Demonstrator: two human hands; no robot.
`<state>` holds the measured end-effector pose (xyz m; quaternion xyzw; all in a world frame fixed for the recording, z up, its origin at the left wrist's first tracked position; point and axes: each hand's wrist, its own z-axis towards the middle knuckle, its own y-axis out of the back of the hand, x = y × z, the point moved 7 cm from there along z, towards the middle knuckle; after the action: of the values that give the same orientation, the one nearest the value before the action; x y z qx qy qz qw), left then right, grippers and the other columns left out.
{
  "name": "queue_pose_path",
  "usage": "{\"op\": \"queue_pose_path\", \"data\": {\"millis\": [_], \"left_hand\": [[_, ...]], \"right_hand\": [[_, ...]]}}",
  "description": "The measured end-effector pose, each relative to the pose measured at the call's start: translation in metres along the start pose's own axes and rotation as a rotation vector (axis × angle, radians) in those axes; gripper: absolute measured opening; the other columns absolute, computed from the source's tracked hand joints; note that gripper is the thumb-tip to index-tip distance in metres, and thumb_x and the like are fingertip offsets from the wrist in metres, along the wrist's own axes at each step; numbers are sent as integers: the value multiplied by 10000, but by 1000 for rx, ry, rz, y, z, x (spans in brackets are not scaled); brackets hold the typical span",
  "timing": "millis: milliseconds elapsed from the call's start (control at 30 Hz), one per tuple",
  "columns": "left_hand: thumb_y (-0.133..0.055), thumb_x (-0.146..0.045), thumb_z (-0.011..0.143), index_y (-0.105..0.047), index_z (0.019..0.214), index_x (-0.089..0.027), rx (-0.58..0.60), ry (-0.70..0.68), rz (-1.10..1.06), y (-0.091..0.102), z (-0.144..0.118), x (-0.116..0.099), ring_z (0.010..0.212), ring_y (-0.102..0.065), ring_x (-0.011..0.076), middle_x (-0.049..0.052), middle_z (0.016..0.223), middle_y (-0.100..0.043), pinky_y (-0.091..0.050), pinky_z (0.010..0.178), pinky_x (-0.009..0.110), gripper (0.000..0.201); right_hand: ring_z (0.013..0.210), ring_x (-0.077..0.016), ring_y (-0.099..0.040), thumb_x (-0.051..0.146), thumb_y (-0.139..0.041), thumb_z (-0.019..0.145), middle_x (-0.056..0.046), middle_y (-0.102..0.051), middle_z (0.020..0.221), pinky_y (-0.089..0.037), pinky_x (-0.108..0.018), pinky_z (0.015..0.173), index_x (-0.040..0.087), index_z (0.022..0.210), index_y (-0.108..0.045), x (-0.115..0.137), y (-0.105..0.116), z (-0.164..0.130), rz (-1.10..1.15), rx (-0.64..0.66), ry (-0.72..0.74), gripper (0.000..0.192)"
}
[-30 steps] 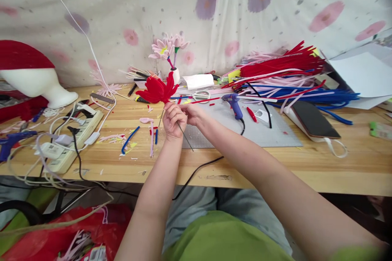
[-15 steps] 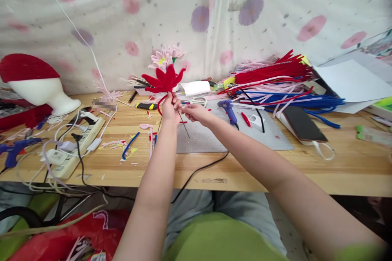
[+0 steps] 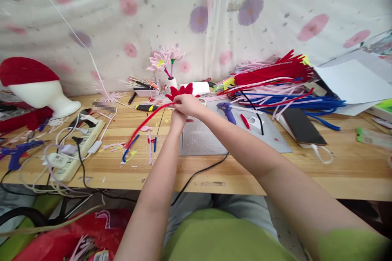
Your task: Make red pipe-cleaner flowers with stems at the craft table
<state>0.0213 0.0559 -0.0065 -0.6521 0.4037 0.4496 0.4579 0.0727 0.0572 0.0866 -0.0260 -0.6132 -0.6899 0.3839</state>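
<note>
Above the pale wooden desk [image 3: 275,171], the left hand [image 3: 177,119] sits mostly hidden beneath the right hand [image 3: 186,104]; its grip cannot be made out. The right hand's fingers close around a fuzzy red pipe-cleaner flower [image 3: 181,89], only petal tips showing. One red strand [image 3: 147,121] trails leftward.

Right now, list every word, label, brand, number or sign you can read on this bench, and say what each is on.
No text can be read.
The power strip has markings too small to read.
A patch on the table is blurred out.
The yellow-and-black tool shows no legible print.
The phone has a dark, blank screen.
The left hand and right hand, holding the red flower, carry no writing.
</note>
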Motion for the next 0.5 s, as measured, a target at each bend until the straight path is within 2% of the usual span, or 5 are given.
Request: {"op": "queue_pose_path", "data": {"millis": [67, 167, 300, 500], "left_hand": [[-509, -152, 762, -513, 758, -174, -16, 4, 2, 2, -2, -2, 398, -335, 49, -59, 494, -361, -449, 428, 189, 24], [-421, -150, 816, -464, 694, -157, 8, 76, -113, 2, -3, -3, 349, -245, 20, -83, 470, -286, -428, 400, 141, 129], [-333, -103, 873, -449, 675, -134, 44, 192, -407, 1, -5, -7, 330, -219, -3, -84, 483, -286, -395, 392, 83, 231], [-292, -126, 913, -468, 681, -108, 197, 341, -768, -10, -13, -3, 368, -267, -17, -64, 521, -303, -351, 407, 11, 291]], "right_hand": [[698, -153, -551, 322, -447, 817, -56, -656, 778, -358, -249, 621, 161, 800, -665, -7, -1, 6, 83, -45, -43, 271], [632, -127, -535, 378, -415, 847, -41, -630, 681, -358, -233, 602, 147, 754, -658, -24, -2, 10, 274, -119, -122, 348], [572, -99, -509, 385, -461, 819, -4, -590, 593, -365, -211, 578, 146, 737, -647, -53, -6, 7, 573, -222, -199, 314], [415, -45, -369, 336, -492, 793, 35, -511, 511, -290, -186, 435, 148, 658, -601, -82, -24, -8, 1101, -328, -324, 256]]}}
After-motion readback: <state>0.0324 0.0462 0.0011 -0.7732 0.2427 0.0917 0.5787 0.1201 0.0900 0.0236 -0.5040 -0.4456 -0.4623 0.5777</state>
